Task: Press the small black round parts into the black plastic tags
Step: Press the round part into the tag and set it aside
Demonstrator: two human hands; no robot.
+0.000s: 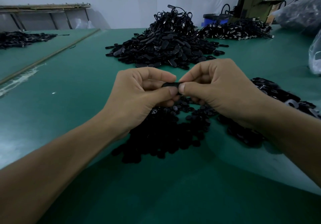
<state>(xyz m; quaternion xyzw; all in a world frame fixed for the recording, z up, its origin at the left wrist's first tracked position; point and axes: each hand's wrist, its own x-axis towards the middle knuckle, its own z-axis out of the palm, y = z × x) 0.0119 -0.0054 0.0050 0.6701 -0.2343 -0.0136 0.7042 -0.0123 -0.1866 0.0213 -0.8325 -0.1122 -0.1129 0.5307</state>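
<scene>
Both hands, left hand (139, 91) and right hand (213, 88), are pinching one black tag (171, 85). It is looking light, stiff, probably slippery; pinching its ends is suiting.

The left hand (137, 93) and right hand (215, 88) were both bare, with creased skin over the knuckles and finger joints. The left thumbnail (173, 91) and right thumbnail (182, 87) were cut short, with blunt, nearly straight edges. Behind the hands, the left forearm (69, 150) and right forearm (286, 137) were uncovered from wrist to frame edge and looked broader nearer the wide-angle camera.
</scene>
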